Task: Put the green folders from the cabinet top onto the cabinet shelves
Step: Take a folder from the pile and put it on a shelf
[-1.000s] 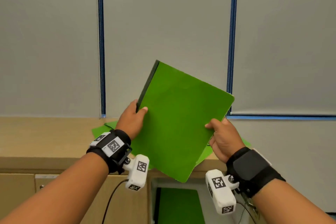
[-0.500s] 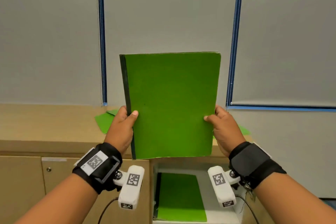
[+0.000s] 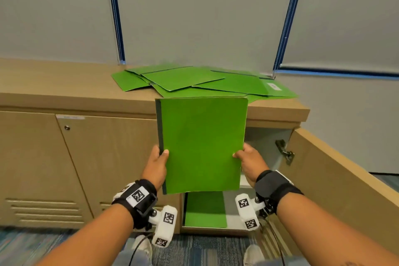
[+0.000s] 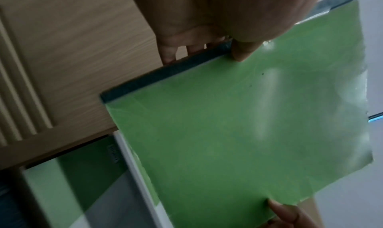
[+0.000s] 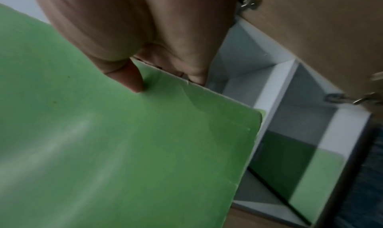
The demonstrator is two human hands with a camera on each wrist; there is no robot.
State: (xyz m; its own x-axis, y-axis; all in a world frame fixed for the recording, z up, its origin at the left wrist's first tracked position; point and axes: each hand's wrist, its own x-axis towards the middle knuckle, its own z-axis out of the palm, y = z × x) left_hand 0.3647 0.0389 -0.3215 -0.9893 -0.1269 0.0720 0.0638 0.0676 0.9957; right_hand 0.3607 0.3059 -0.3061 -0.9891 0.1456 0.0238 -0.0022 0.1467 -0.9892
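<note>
I hold a green folder with a dark spine upright in front of the open cabinet. My left hand pinches its spine edge, thumb on the front cover; the left wrist view shows the folder and that thumb. My right hand pinches the opposite edge, seen on the folder in the right wrist view. Several loose green folders lie in a pile on the cabinet top. Another green folder lies flat on the bottom shelf.
The cabinet's right door stands open toward me, with a hinge showing. Shut doors with vent slots fill the left. A white middle shelf divides the compartment. My shoes stand on the carpet below.
Both hands have lowered the folder from in front of the wall to the cabinet opening. My view has tilted down, showing the pile on top and the open door.
</note>
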